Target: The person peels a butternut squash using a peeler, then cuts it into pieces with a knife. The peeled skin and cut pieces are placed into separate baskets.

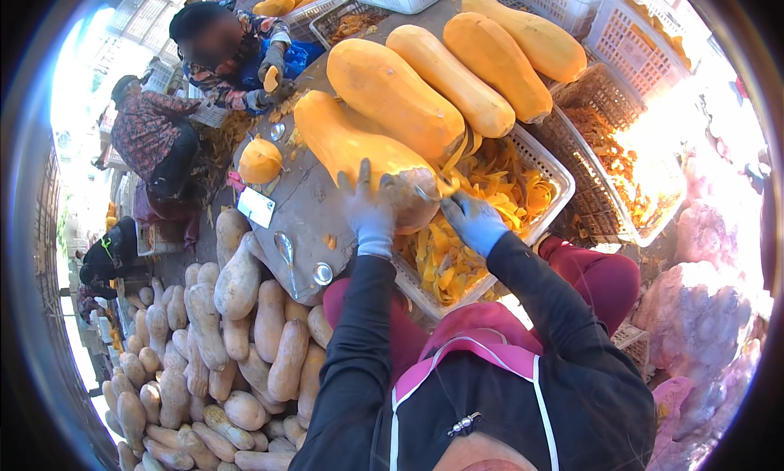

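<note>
A large, mostly peeled orange squash [351, 144] lies slanting across the grey work surface, its near end still tan-skinned. My left hand [369, 214], in a grey-blue glove, rests on that near end with fingers spread. At the squash's right side, my gloved right hand [474, 221] is closed on what looks like a peeler [424, 193]; only a thin shiny edge shows and the handle is hidden. Curled strips of orange peel [445, 263] fill the white crate [563, 177] beneath my hands.
Several peeled squashes [482, 71] lie side by side beyond. Spoons [285, 249], a white card [256, 207] and a cut squash piece [260, 161] sit at left. Unpeeled squashes [237, 287] are heaped lower left. Another peel-filled crate [608, 165] stands right. A co-worker [237, 55] works across.
</note>
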`<state>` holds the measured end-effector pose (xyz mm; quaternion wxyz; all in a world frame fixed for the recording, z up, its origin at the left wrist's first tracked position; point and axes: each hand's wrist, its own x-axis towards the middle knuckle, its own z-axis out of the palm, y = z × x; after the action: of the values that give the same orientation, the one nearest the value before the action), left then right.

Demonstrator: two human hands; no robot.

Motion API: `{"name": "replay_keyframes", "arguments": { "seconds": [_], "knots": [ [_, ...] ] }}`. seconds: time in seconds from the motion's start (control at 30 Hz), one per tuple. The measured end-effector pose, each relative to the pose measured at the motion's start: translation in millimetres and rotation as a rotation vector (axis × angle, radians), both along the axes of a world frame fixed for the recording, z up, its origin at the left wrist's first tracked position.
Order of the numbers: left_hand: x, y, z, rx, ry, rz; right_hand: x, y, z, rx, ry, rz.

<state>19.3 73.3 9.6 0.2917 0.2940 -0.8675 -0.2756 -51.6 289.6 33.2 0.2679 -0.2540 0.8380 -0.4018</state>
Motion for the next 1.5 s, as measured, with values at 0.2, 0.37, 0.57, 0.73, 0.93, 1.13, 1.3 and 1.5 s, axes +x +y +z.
{"name": "replay_keyframes", "arguments": {
  "seconds": [0.2, 0.37, 0.57, 0.73, 0.93, 1.13, 1.3, 1.5],
  "knots": [
    [-25, 31, 22, -0.196, -0.257, -0.023, -9, -14, -16, -0.039, -0.053, -0.170],
    [-6, 42, 26, -0.361, -0.437, -0.064, 24, 3, -36, -0.079, -0.422, -0.175],
    [4, 0, 32, -0.115, -0.347, -0.098, 5, -21, -57, -0.225, -0.521, -0.222],
    [-14, 16, 32, -0.132, -0.409, -0.070, -36, -23, -49, -0.205, -0.260, -0.071],
    [-8, 32, 34, -0.155, -0.462, -0.048, 75, 43, -113, -0.145, 0.095, 0.216],
    [-2, 7, 25, -0.039, -0.326, -0.104, 63, 39, -90, -0.193, 0.231, 0.073],
    [-9, -5, 3, -0.058, -0.182, -0.186, -40, -19, -1, -0.025, -0.103, 0.002],
    [-15, 6, 12, -0.112, -0.343, -0.130, 64, 66, -63, 0.123, -0.143, 0.038]
  ]
}}
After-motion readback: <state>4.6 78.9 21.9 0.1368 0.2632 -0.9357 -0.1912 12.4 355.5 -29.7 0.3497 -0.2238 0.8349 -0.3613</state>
